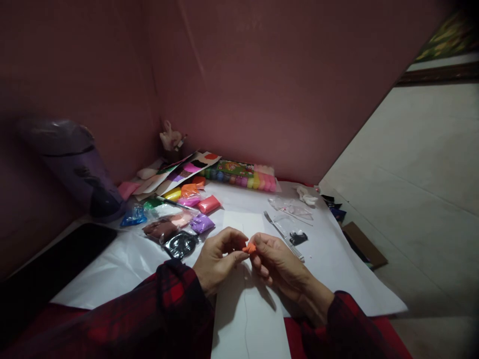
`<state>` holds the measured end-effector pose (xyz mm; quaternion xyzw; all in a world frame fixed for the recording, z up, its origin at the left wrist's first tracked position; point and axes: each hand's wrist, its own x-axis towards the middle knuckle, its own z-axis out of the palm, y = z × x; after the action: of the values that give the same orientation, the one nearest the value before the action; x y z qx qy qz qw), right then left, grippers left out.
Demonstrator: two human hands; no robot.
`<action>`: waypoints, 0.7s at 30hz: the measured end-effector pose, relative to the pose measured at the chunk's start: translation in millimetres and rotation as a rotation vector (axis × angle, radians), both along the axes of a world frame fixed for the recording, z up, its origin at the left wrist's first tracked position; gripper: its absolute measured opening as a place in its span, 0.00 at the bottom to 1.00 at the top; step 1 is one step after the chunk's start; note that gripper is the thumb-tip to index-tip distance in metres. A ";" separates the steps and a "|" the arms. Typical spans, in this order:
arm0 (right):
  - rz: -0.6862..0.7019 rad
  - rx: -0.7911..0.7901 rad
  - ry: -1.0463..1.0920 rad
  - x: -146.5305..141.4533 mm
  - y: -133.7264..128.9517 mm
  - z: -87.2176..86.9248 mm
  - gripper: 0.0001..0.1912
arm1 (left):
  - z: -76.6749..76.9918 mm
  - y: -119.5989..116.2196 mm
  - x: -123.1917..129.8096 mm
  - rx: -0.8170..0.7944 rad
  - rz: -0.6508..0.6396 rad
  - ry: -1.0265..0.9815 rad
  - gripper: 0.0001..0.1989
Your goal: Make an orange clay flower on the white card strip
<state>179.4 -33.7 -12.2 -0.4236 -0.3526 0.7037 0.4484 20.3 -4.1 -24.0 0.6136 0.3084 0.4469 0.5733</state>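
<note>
Pinching orange lump [251, 247], both hands [216, 258] [280, 262] curled

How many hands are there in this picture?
2. The left hand and the right hand meet above the long white strip, their fingertips on a small orange piece. No other hands show.

Left sleeve [149, 304] and right sleeve [346, 324]: loose cloth patterned in a red and near-black plaid. The left cuff [174, 274] is dark and gathered in folds. Left hand [219, 259] and right hand [279, 262] are bare, with fingers uncovered.
</note>
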 end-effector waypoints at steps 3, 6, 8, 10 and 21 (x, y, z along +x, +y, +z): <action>-0.001 0.005 -0.049 -0.7 0.6 -2.2 0.22 | 1.2 0.7 -1.0 0.026 -0.022 0.050 0.09; -0.022 0.076 -0.139 -1.1 1.9 -7.3 0.23 | 3.2 0.8 -2.0 0.113 -0.046 0.114 0.07; -0.086 0.184 -0.241 -1.3 1.8 -9.8 0.22 | 4.2 0.2 -2.0 0.098 -0.051 0.135 0.09; -0.164 0.335 -0.370 -1.3 0.1 -9.7 0.19 | 4.8 -0.5 -1.6 0.066 -0.031 0.166 0.11; -0.269 0.833 -0.739 -4.7 -9.2 -3.6 0.03 | 3.5 -1.0 -0.6 -0.058 -0.054 0.060 0.12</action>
<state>174.8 -42.9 -15.7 -0.4702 -0.6766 0.2474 0.5098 19.6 -5.2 -20.5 0.6180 0.3217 0.4036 0.5931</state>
